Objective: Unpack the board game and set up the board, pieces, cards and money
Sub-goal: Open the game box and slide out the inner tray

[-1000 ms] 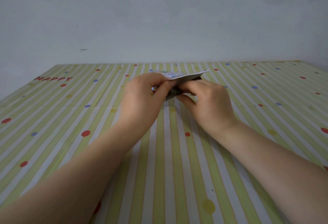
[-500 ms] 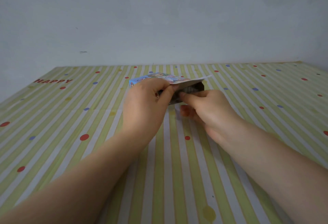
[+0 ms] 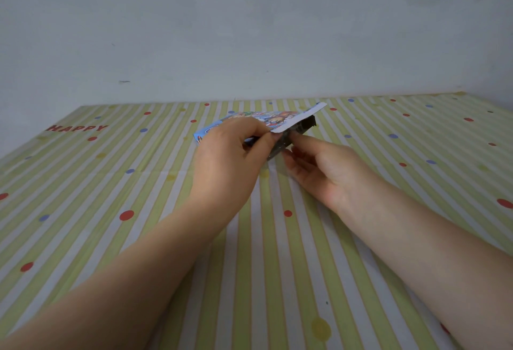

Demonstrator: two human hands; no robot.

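Note:
A flat blue game box with cartoon print lies on the striped table in the middle of the view. Its white end flap is lifted. My left hand grips the box from above, thumb at the flap's edge. My right hand is at the open end, its fingers pinching a dark clear bag that sticks out of the opening. What the bag holds is hidden.
The table wears a green and white striped cloth with red, blue and yellow dots and the word HAPPY at the far left. A plain grey wall stands right behind the table's far edge.
The box has shifted left and its printed top shows more. My right hand has drawn back toward me, and the dark bag now reaches further out of the open end.

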